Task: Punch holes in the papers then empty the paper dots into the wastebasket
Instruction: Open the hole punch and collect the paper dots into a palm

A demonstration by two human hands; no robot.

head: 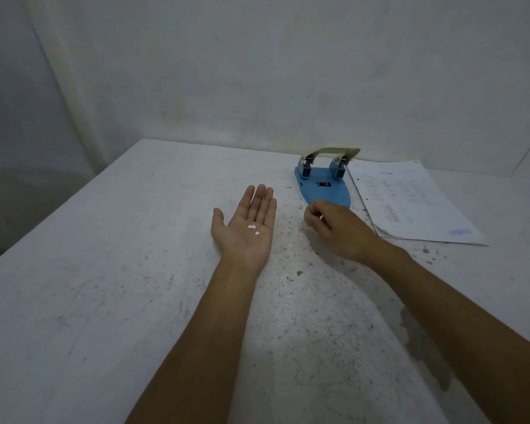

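Note:
My left hand lies palm up and flat over the table, fingers together, with three white paper dots resting on the palm. My right hand hovers just right of it, fingers curled, pinching a small white paper dot between thumb and fingertip. Behind the right hand stands the blue hole punch with a cream lever. A stack of printed papers lies to the right of the punch. No wastebasket is in view.
The worn white table is speckled with dark marks; its left edge runs diagonally from the far middle down to the near left. A white wall rises directly behind the punch. A damp-looking stain lies under my right forearm.

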